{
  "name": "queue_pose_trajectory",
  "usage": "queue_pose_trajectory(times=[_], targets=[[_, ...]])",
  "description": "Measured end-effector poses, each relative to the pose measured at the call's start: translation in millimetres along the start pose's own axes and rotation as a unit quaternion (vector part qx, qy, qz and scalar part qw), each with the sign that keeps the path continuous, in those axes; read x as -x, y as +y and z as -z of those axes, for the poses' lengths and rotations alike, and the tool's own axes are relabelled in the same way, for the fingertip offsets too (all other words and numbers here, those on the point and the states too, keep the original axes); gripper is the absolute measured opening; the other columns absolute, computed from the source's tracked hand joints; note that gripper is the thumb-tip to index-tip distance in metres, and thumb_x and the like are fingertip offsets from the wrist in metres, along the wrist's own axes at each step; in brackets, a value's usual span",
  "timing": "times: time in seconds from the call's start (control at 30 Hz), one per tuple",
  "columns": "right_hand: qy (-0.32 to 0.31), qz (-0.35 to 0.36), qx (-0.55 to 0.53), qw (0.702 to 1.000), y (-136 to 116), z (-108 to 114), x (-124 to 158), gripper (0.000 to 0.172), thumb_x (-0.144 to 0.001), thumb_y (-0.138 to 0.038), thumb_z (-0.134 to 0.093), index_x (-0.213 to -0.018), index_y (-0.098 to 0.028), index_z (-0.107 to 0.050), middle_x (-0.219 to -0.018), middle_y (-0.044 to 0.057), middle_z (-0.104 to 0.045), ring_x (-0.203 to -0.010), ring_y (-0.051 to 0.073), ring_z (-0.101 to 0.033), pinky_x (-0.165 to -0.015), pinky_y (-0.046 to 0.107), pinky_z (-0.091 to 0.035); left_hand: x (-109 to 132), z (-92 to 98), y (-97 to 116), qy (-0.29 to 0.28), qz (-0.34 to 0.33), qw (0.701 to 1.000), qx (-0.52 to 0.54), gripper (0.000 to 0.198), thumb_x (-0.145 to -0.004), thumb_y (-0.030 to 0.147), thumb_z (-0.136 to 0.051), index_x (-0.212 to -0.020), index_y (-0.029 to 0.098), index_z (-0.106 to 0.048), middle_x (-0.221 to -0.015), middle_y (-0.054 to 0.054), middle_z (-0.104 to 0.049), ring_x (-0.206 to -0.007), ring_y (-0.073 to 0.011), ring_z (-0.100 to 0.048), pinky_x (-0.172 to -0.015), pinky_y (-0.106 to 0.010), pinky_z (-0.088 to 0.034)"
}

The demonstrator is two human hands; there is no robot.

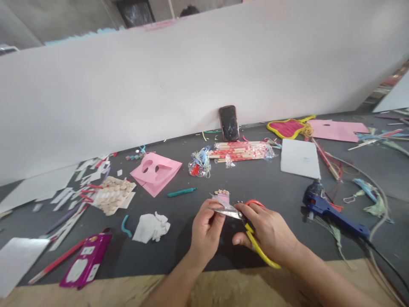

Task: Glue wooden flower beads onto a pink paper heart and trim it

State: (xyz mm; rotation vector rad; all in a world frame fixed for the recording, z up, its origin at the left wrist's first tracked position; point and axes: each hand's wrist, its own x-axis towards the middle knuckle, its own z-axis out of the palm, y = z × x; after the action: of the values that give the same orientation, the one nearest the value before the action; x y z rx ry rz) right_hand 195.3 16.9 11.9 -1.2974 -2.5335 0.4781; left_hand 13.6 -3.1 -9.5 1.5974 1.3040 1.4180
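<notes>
My right hand (266, 230) holds scissors (231, 212) with yellow and orange handles, their blades apart and pointing left. The blades reach over the fingertips of my left hand (206, 230), which is pinched beside them; what it grips is too small to make out. Just beyond the blades lies a small pink piece (224, 198) with beige bits along its top edge. A teal pen (182, 192) rests on the dark table left of it.
A blue glue gun (335, 215) with its cable lies at the right, near a white square (299, 157). A phone (229, 123) leans on the white board (191, 76). Left are folded pink paper (158, 170), crumpled tissue (150, 228) and a purple packet (86, 261).
</notes>
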Motion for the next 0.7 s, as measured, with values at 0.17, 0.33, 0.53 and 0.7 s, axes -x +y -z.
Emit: queue_pose_trajectory(times=[0.17, 0.33, 0.53, 0.7], targets=[[0.005, 0.006, -0.001, 1.000, 1.8, -2.9, 1.6, 0.053, -0.090, -0.060, -0.040, -0.115, -0.016, -0.055, -0.090, 0.011, -0.067, -0.078, 0.024, -0.066, -0.065, 0.030, -0.049, -0.6, -1.0, 2.3, -0.003, 0.009, 1.000, -0.007, 0.017, -0.091, 0.024, -0.050, -0.080, 0.017, -0.060, -0.085, -0.005, -0.060, -0.080, -0.0156, -0.058, -0.072, -0.026, -0.047], [-0.002, 0.002, 0.013, 1.000, 0.0, -1.9, 3.0, 0.047, -0.093, -0.055, -0.039, -0.113, -0.017, -0.055, -0.088, 0.009, -0.068, -0.077, 0.024, -0.067, -0.063, 0.030, -0.046, 0.4, -1.4, 1.9, -0.011, 0.019, 1.000, 0.001, 0.016, -0.091, 0.023, -0.050, -0.080, 0.017, -0.060, -0.087, -0.004, -0.059, -0.082, -0.0150, -0.057, -0.073, -0.025, -0.047], [0.001, -0.005, 0.033, 0.999, -2.2, -2.4, 4.5, 0.039, -0.095, -0.049, -0.039, -0.109, -0.017, -0.056, -0.085, 0.008, -0.068, -0.074, 0.023, -0.067, -0.060, 0.029, -0.042, 2.0, -2.2, 1.5, -0.016, 0.033, 0.999, 0.012, 0.013, -0.090, 0.023, -0.052, -0.082, 0.017, -0.060, -0.090, -0.005, -0.058, -0.083, -0.0154, -0.057, -0.073, -0.025, -0.047], [0.008, -0.007, 0.037, 0.999, -0.9, -2.6, 4.9, 0.039, -0.095, -0.050, -0.039, -0.107, -0.018, -0.057, -0.082, 0.007, -0.068, -0.069, 0.022, -0.066, -0.057, 0.028, -0.041, 2.1, -2.2, 3.1, -0.008, 0.029, 1.000, -0.009, 0.015, -0.090, 0.024, -0.051, -0.081, 0.017, -0.061, -0.088, -0.005, -0.059, -0.080, -0.0159, -0.058, -0.072, -0.026, -0.048]])
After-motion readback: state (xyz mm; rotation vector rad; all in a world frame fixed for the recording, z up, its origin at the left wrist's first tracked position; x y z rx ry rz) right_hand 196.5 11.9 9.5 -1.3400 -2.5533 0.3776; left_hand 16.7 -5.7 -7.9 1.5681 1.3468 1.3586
